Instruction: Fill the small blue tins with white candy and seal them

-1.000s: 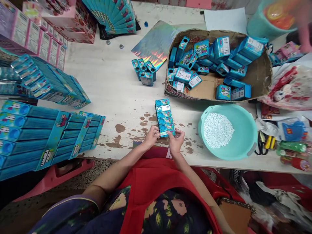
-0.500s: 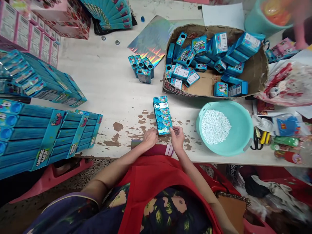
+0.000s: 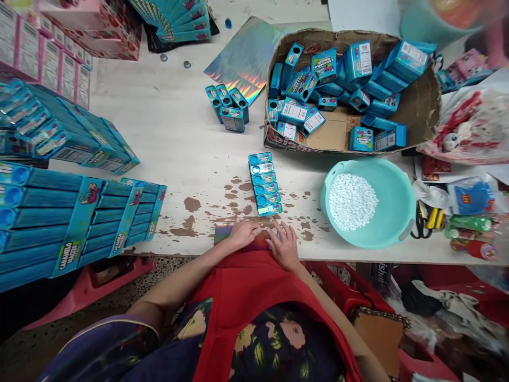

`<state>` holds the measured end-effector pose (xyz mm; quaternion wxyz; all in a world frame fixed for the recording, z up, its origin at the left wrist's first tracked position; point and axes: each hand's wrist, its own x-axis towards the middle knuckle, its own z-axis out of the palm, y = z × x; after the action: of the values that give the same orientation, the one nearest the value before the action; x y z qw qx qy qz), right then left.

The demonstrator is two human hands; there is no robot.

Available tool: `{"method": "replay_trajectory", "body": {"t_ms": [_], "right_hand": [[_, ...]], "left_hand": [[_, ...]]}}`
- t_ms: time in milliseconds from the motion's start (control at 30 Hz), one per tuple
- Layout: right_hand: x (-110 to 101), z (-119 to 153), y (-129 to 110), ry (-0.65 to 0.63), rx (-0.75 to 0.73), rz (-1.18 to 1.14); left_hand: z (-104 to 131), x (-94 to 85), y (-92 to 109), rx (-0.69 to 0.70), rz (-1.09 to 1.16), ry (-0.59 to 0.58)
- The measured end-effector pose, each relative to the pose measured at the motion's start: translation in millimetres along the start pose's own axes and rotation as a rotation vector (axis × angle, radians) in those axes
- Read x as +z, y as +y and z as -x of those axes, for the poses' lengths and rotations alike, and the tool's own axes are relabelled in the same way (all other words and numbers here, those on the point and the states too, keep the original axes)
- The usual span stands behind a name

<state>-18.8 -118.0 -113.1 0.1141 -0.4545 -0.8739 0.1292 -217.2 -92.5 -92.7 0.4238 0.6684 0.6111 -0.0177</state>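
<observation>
A row of small blue candy boxes (image 3: 265,184) stands on the table in front of me, their narrow ends with round openings facing up. My left hand (image 3: 244,235) is closer to me than the row, over a shiny rainbow-coloured sheet (image 3: 221,233) at the table edge. Its fingers are curled together, and whatever may be in them is hidden. To its right, my right hand (image 3: 283,245) rests over the same sheet with fingers spread. Neither hand touches the box row.
A cardboard box (image 3: 338,132) holds many loose blue boxes. Below it stands a turquoise basin (image 3: 392,212) with white pellets (image 3: 352,200). A small cluster of blue boxes (image 3: 231,119) stands farther back. Stacked blue packs (image 3: 43,223) line the left; yellow-handled scissors (image 3: 433,217) lie right.
Both hands have let go of the near end of the box row and moved back toward my body, onto the shiny sheet. My right hand's fingers have spread.
</observation>
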Motion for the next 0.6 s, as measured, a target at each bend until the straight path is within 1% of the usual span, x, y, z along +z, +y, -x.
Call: {"method": "replay_trajectory", "body": {"t_ms": [100, 167, 267, 300, 367, 433, 467, 533, 600], "right_hand": [[1.7, 6.3, 5.2, -0.035, -0.098, -0.007], [0.3, 10.2, 7.2, -0.028, -0.15, -0.06], [-8.3, 10.0, 6.9, -0.022, -0.159, -0.21], [-13.3, 7.7, 5.8, -0.031, -0.133, -0.268], [-26.2, 0.1, 2.5, -0.034, -0.037, -0.383], [-41.2, -10.3, -2.1, -0.007, 0.09, -0.491], [-48.5, -15.9, -4.6, 0.011, 0.152, -0.54], [-60.9, -27.2, -9.3, 0.032, 0.254, -0.624], [-68.0, -38.3, -13.2, 0.056, 0.333, -0.674]], "left_hand": [[-3.9, -0.4, -0.5, -0.048, 0.019, 0.0], [-7.7, 1.2, -2.0, -0.071, 0.04, -0.003], [-13.0, 5.3, -5.2, -0.088, 0.067, 0.0], [-13.2, 6.4, -6.0, -0.077, 0.077, 0.013], [-9.2, 7.3, -5.9, -0.024, 0.119, 0.088], [0.8, 5.8, -3.2, 0.085, 0.23, 0.163], [7.1, 4.3, -0.9, 0.147, 0.311, 0.168], [19.1, -0.6, 4.9, 0.232, 0.484, 0.096], [26.5, -7.7, 10.7, 0.217, 0.607, 0.024]]}}
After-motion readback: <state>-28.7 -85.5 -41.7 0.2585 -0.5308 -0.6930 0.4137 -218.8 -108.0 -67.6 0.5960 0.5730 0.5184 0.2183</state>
